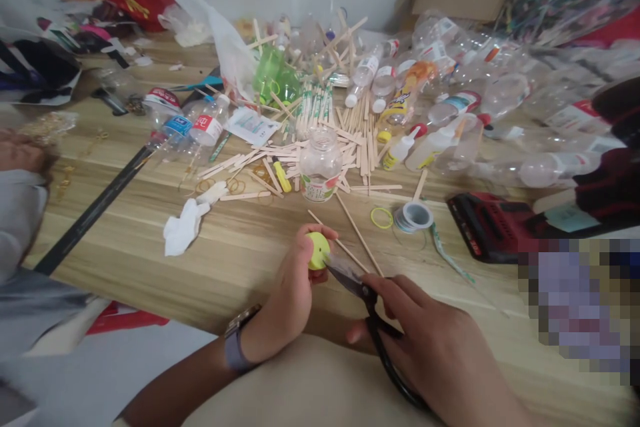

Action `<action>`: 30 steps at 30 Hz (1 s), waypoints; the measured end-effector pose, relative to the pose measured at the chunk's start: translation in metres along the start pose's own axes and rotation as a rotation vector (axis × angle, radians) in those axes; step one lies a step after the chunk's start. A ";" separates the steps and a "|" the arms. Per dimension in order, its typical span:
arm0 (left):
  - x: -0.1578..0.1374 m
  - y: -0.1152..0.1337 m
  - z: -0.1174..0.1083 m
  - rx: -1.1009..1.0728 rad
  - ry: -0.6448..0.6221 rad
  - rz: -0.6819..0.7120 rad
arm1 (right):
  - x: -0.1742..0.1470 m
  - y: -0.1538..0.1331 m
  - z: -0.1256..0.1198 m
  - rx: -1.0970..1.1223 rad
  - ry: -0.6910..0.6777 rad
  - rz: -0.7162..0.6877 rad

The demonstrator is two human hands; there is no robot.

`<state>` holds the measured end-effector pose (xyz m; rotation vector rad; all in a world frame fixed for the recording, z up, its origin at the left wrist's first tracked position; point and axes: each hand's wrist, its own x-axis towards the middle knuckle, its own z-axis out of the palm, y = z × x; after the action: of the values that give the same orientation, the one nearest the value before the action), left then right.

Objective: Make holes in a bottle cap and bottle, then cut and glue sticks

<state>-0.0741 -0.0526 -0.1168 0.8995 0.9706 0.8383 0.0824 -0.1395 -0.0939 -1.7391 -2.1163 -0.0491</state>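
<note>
My left hand point(295, 280) grips a round yellow-green bottle cap point(318, 250) between thumb and fingers, and a small dark hole shows in its face. In my right hand point(430, 333) is a pair of black-handled scissors point(371, 300), its blade tips pointing at the cap's lower right edge. Whether the tips press into the cap I cannot tell. Just beyond the hands, two thin wooden sticks point(357, 230) lie on the table. A clear plastic jar point(321, 167) with a fruit-print label stands further back.
Popsicle sticks point(363, 147) are heaped mid-table, with many plastic bottles point(460, 103) behind and right. A spool of wire point(413, 217) and a red-black power tool point(490, 227) lie to the right. Crumpled tissue point(185, 223) and a black strip point(95, 210) are left, near another person's hand point(20, 153).
</note>
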 end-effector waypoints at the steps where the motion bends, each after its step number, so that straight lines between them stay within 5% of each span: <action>1: 0.000 -0.001 -0.001 0.018 0.008 0.020 | 0.000 -0.002 0.000 -0.016 0.016 -0.002; 17: -0.011 -0.002 -0.010 0.569 -0.019 0.351 | 0.005 -0.005 -0.002 -0.228 0.022 -0.012; 26: -0.003 -0.002 -0.015 0.821 -0.087 0.774 | 0.003 -0.005 -0.006 -0.207 0.002 -0.015; 30: -0.004 -0.003 -0.014 0.795 -0.049 0.770 | 0.003 -0.010 -0.002 -0.235 0.036 -0.014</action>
<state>-0.0882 -0.0539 -0.1225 2.0500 0.9184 1.0661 0.0734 -0.1391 -0.0884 -1.8369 -2.1695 -0.3428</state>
